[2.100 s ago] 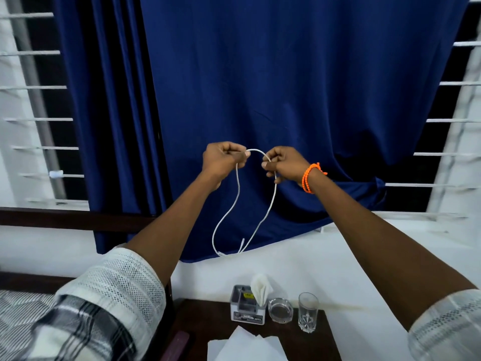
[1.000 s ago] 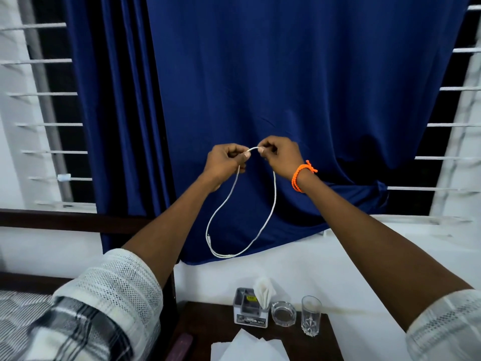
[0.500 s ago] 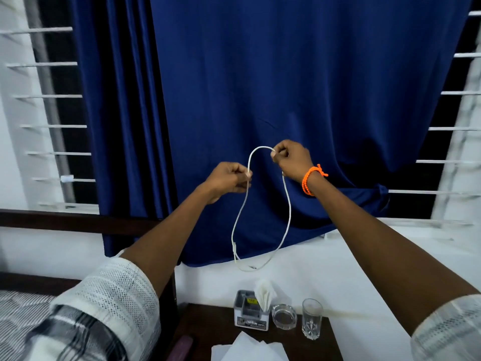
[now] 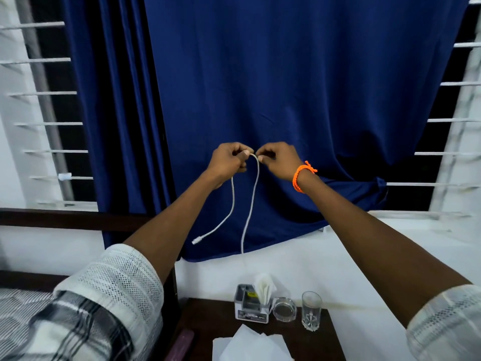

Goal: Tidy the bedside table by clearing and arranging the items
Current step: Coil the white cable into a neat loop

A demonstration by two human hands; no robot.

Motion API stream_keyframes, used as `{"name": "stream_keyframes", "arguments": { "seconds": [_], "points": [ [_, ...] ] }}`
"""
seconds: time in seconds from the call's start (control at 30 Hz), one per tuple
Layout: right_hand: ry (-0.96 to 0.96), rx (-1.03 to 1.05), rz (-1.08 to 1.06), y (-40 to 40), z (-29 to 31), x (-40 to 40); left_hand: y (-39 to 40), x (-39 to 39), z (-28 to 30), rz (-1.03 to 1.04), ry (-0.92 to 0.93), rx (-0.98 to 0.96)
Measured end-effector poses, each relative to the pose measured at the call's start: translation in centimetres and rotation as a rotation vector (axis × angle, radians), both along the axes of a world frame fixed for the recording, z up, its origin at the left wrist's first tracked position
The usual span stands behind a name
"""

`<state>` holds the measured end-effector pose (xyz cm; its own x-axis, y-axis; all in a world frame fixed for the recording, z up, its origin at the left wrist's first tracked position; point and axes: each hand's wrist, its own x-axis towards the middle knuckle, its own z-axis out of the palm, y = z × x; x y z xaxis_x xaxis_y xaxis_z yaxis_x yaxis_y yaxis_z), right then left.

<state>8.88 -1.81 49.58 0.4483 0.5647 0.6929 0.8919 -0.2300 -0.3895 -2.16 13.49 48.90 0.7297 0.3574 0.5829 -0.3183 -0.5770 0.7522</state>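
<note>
I hold a white charging cable (image 4: 252, 201) up in front of the blue curtain. My left hand (image 4: 229, 161) and my right hand (image 4: 277, 158) pinch its top bend side by side, almost touching. Two strands hang down from my hands. One ends in a small plug (image 4: 196, 241) at the left, the other drops straight toward the dark wooden bedside table (image 4: 322, 340). An orange bead bracelet (image 4: 302, 175) circles my right wrist.
On the table stand a grey tissue holder (image 4: 251, 304), a glass ashtray (image 4: 285, 308) and a drinking glass (image 4: 311, 310). White tissues (image 4: 250, 345) lie at the front. A bed (image 4: 15, 303) sits at the left. Barred windows flank the blue curtain (image 4: 286, 87).
My hands have come back together at the same height. The hanging loop has opened into two loose strands, with the plug end swung out to the left.
</note>
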Motion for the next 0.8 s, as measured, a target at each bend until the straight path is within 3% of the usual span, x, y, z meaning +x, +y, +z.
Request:
{"name": "stream_keyframes", "arguments": {
  "seconds": [0.17,0.53,0.8],
  "points": [
    [0.288,0.049,0.180,-0.2,-0.3,-0.9,0.4,-0.3,-0.1,-0.006,-0.035,-0.046],
    [0.357,0.243,0.079,0.4,-0.1,-0.6,0.5,-0.8,-2.3,-0.124,0.060,-0.184],
    [0.458,0.057,0.231,-0.3,-1.1,-0.1,0.8,-0.3,-2.1,-0.060,0.002,-0.228]
  ]
}}
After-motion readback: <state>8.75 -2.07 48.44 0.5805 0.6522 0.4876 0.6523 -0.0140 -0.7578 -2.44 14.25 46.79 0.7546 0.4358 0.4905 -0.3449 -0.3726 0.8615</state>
